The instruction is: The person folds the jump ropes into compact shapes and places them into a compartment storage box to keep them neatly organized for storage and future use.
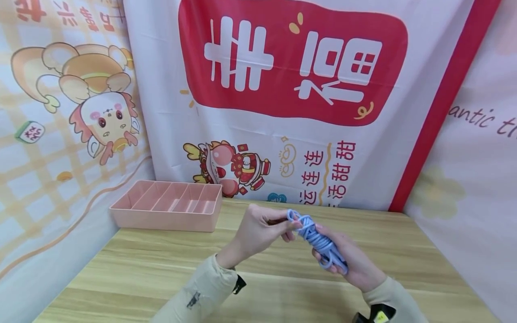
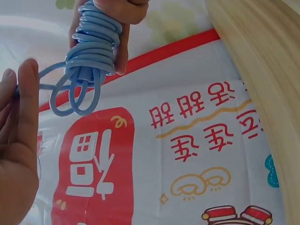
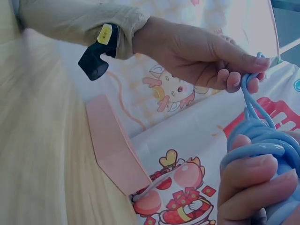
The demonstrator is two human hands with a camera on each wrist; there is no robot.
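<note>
A coiled light-blue cord (image 1: pixel 319 240), wound into a tight bundle with small loops at its ends, is held above the table. My right hand (image 1: pixel 355 260) grips the wound body, its fingers curled round the coils. At the bundle's upper left end, my left hand (image 1: pixel 258 231) pinches a loop between thumb and fingertips. The right wrist view shows that loop of cord (image 3: pixel 251 101) drawn taut from the coils to the left fingertips (image 3: pixel 262 62). In the left wrist view, more loops (image 2: pixel 84 101) hang from the end of the bundle.
A pink divided tray (image 1: pixel 165 223) with several compartments stands at the table's back left. The wooden table (image 1: pixel 161 269) spreads beneath both hands. Printed cloths (image 1: pixel 161 89) hang as walls at the back and sides.
</note>
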